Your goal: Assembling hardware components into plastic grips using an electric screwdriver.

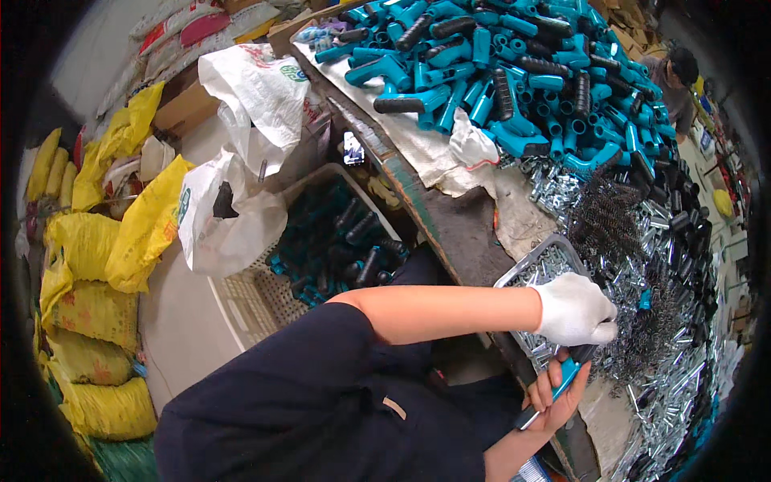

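My right hand [557,394], bare, is wrapped round a teal-and-black pistol-shaped handle [567,373], tilted upward. My left hand [577,308], in a white knitted glove, is closed in a fist right above the handle's black upper end. What its fingers hold there is hidden. Under the left wrist stands a clear plastic tray [526,263] of small silver metal parts. Just beyond the hands lie dark coil springs [606,217] in a tangled heap, with loose silver pins [671,361] around them.
A big pile of teal handles [482,68] covers the far bench. Beside my lap a cream crate [241,301] holds more handles. White plastic bags [257,96], yellow sacks [96,313] and a lit phone [352,149] are to the left. Another person [676,84] is at the far right.
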`<state>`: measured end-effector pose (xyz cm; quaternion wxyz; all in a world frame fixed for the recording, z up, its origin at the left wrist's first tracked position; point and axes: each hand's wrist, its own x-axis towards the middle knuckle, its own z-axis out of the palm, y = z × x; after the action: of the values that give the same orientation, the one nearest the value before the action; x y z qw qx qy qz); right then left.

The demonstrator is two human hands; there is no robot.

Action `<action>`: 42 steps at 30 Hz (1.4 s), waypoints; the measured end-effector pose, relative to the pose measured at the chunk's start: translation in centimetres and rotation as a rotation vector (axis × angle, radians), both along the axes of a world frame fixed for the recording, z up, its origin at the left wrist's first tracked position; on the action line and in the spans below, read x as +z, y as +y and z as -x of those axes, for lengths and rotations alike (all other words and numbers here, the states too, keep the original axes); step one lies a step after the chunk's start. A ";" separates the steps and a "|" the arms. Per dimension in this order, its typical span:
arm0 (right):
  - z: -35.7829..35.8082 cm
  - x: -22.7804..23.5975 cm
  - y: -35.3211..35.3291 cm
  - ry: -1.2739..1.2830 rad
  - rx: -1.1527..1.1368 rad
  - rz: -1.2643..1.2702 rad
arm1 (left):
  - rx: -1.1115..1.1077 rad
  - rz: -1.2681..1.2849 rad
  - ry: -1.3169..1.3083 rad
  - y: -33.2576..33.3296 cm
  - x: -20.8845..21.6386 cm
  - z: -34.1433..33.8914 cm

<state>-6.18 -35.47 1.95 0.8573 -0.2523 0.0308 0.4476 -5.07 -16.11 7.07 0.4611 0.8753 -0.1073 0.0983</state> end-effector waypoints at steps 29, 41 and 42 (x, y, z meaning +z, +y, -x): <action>-1.5 -3.0 1.7 -0.548 -0.273 0.663 | 0.570 -0.372 -0.283 7.0 -2.1 -14.8; -1.8 -2.6 1.5 -0.556 -0.229 0.672 | 0.594 -0.238 -0.105 9.0 2.7 -15.8; -1.8 -2.6 1.6 -0.555 -0.223 0.667 | 0.559 -0.223 -0.151 8.7 3.2 -15.5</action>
<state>-4.38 -33.90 -0.67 0.7480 -0.6206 -0.0306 0.2335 10.45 -7.37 10.23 0.3082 0.9063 0.0933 0.2739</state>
